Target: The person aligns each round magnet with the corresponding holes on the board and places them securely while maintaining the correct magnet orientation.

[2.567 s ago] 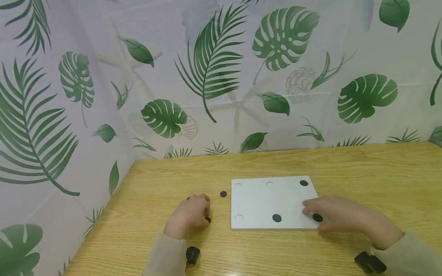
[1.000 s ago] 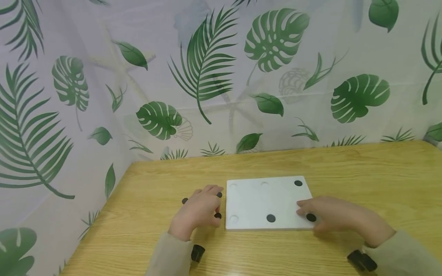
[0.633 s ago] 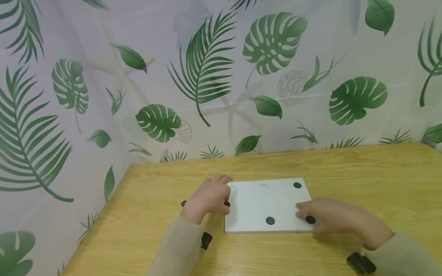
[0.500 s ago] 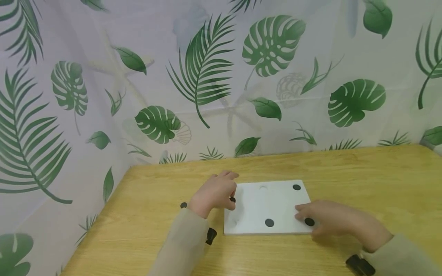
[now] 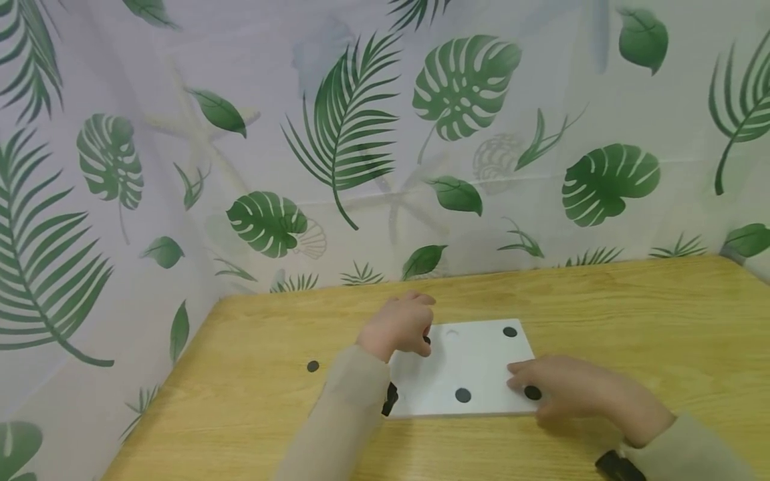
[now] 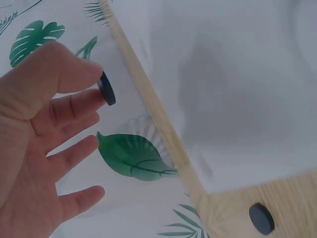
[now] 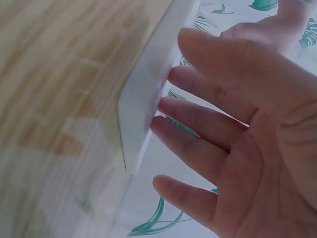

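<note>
My left hand is above the far left part of a white board. Thumb and index finger pinch a small black disc, held on edge; the other fingers are spread. My right hand rests at the board's right end, its relaxed fingers touching the board, as the right wrist view also shows. Beside those fingers lies a black disc at the near right corner. Another disc sits at the far right corner, and a third disc near the middle of the front edge.
A round recess shows at the board's far edge. On the wooden table, a loose black disc lies left of the board. A leaf-patterned cloth hangs behind and to the left.
My left hand has moved from the table left of the board, right and away from me over the board, carrying the pinched disc. The right hand has stayed at the board's right end.
</note>
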Motion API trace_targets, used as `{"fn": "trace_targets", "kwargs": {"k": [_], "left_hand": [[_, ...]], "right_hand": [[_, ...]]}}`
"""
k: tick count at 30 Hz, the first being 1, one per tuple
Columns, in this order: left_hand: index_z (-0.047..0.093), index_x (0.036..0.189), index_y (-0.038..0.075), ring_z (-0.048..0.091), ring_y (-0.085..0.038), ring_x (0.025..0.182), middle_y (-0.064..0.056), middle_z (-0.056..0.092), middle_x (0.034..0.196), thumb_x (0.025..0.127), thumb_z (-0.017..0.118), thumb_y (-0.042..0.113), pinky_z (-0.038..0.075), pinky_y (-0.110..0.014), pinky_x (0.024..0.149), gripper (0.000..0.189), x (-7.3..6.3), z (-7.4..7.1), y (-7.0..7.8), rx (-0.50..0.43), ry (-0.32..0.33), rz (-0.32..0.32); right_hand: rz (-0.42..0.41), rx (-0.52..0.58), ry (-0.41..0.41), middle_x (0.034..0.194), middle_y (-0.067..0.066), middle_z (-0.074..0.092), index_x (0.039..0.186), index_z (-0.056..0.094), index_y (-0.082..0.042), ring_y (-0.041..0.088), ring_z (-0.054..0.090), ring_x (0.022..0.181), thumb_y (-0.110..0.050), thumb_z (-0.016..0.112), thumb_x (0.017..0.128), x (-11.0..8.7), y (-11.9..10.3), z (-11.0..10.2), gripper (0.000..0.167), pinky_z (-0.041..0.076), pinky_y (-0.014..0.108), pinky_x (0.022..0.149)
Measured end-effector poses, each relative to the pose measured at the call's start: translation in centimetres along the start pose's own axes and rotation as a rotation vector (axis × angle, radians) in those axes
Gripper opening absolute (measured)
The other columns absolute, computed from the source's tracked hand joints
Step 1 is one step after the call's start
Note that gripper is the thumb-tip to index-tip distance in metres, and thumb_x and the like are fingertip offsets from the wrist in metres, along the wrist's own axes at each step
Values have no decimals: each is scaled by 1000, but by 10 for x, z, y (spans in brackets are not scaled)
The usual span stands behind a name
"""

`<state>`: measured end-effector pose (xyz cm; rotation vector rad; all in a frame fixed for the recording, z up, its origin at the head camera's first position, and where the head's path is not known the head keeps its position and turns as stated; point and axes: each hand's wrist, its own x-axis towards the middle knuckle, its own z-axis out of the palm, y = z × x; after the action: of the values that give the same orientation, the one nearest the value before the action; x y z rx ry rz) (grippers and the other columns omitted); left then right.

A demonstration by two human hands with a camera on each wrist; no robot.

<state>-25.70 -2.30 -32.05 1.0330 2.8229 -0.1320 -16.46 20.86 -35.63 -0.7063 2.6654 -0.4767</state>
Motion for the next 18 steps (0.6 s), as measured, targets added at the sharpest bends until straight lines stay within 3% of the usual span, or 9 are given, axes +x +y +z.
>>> {"fn": "trace_targets", "kwargs": {"k": [13, 18], "left_hand": [[53, 59, 16, 30, -19, 125, 3, 41, 132, 75, 68, 23, 25, -45, 98, 22, 35, 8, 12, 36, 1, 22], [54, 61, 17, 34, -18, 121, 4, 42, 130, 75, 68, 23, 28, -42, 96, 20, 46, 13, 16, 62, 3, 25]], "right_hand": [[-26, -22, 15, 120, 13, 52, 106, 62, -6, 32, 46, 111, -12, 73, 66, -1, 3, 0, 42, 33, 45, 91], [-23, -6, 22, 120, 13, 52, 106, 62, -6, 32, 46, 111, -11, 73, 65, -1, 3, 1, 43, 33, 45, 91]]}}
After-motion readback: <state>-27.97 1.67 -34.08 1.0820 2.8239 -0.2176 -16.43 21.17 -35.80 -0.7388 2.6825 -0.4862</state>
